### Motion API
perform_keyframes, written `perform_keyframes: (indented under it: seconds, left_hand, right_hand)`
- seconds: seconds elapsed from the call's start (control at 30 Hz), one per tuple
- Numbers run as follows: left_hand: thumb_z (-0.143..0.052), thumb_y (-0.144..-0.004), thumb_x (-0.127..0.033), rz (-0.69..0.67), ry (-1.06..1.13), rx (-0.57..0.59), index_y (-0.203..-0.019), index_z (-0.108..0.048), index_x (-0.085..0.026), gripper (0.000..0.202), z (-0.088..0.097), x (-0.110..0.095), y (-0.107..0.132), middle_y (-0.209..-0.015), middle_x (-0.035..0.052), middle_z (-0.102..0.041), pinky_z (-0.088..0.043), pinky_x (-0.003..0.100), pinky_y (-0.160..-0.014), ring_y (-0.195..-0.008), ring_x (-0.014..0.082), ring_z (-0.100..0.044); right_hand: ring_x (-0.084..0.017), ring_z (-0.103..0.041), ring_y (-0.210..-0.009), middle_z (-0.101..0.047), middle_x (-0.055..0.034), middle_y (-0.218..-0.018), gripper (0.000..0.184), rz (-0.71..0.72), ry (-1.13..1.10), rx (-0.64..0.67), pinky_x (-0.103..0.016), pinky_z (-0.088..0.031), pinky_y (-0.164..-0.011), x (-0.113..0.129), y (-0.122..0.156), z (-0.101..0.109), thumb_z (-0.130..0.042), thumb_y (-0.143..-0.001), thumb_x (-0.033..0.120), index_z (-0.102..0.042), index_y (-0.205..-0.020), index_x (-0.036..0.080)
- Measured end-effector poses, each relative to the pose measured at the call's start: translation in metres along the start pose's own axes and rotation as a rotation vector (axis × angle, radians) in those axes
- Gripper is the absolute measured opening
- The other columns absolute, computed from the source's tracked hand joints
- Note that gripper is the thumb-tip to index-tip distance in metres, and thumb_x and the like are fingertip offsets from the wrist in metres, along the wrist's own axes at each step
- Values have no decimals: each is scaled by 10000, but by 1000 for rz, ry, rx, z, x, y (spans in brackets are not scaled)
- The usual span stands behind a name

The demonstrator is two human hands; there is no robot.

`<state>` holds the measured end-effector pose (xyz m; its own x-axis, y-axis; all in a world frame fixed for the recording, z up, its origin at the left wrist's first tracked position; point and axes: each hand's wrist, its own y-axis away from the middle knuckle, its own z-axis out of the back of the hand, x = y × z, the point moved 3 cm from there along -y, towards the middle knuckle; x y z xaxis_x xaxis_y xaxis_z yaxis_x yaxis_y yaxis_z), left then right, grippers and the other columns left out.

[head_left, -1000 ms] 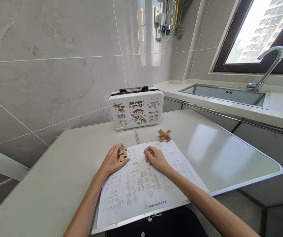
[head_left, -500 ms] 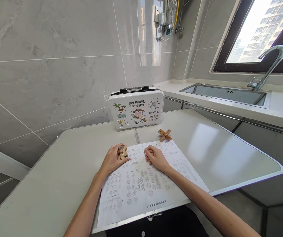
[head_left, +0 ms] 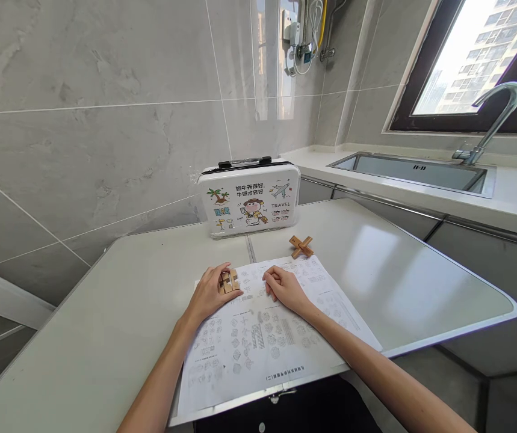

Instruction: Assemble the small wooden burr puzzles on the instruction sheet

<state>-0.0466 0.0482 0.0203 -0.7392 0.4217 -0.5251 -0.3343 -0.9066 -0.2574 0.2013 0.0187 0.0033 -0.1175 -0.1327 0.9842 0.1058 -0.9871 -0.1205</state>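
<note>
Wooden sticks locked into a small block puzzle sit just left of the frame's centre, gripped by the left hand, whose thumb and fingers close around the cluster as it rests on the upper left corner of the instruction sheet. The right hand lies just to the right on the same sheet, fingers curled into a loose fist with nothing visible inside. The sheet, printed with rows of small diagrams, lies flat on the pale bench. The held piece looks joined into a compact knot, though I cannot tell whether it is complete. A wooden cross lies untouched, just above the sheet's upper right corner. Behind it an illustrated tin case stands by the tiled wall.
</note>
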Motion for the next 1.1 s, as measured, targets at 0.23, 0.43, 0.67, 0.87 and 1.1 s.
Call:
perform_keyframes:
  seconds: [0.23,0.43,0.67,0.87,1.1]
  left_hand:
    - [-838,-777,-594,-112,71,44,-1443,-513,-332,786,-15,-31,5,-1249,85,-628,-564,469,-985,-1164,305,-633]
    - [-858,-767,-559,-141,89,121,-1423,-528,-325,771,-24,-44,8,-1232,79,-643,-574,457,-948,-1120,296,-644]
    - [-916,-623,-634,-206,10,144,-1363,-596,-298,873,-2,-34,6,-1366,109,-578,-495,506,-1079,-1295,348,-528]
    - [-890,-629,-652,-111,-35,204,-1185,-714,-290,685,13,-19,5,-1101,63,-618,-521,400,-885,-1065,290,-570]
    - [-900,-696,-511,61,277,251,-1329,-630,-265,731,15,-21,1,-796,-45,-547,-437,284,-718,-726,149,-502]
  right_hand:
    - [-116,-516,-442,-645,40,-625,203,24,25,17,-248,-445,-505,0,0,-1,-527,-956,380,-604,-846,227]
    - [-129,-526,-459,-656,33,-638,217,59,59,43,-260,-443,-530,-4,0,-2,-529,-974,397,-587,-840,235]
    - [-149,-584,-578,-675,32,-686,112,287,329,168,-265,-434,-630,5,9,-10,-603,-964,320,-686,-1001,254]
    - [-136,-595,-630,-658,42,-705,199,389,549,221,-242,-380,-630,3,13,-14,-690,-929,300,-724,-1122,267]
    - [-137,-615,-707,-675,20,-849,190,469,656,196,-237,-362,-630,6,15,-14,-755,-887,321,-685,-1049,252]
